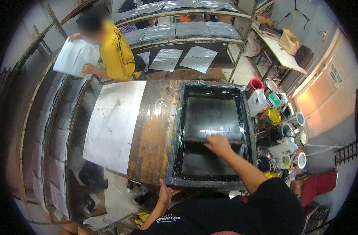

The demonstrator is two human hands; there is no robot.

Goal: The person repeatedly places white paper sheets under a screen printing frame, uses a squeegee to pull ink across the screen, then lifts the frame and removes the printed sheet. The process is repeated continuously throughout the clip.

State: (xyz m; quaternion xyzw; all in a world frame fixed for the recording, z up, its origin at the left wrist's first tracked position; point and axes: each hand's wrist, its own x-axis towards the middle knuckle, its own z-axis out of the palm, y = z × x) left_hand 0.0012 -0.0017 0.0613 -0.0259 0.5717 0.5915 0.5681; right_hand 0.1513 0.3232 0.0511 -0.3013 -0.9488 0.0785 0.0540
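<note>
Your right hand (218, 144) grips the squeegee (210, 139) lying crosswise mid-screen (175, 129), at the table's right end; your left hand (164, 196), fingers spread, braces the frame's near-left corner

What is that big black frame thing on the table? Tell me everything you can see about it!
The black frame is a large rectangle with a dark, shiny, ink-wet screen inside. Its rim is smeared with paint. It lies flat on the stained wooden table, beside paint cans. The right hand presses a long bar across the screen; the left hand touches its near corner.
</note>
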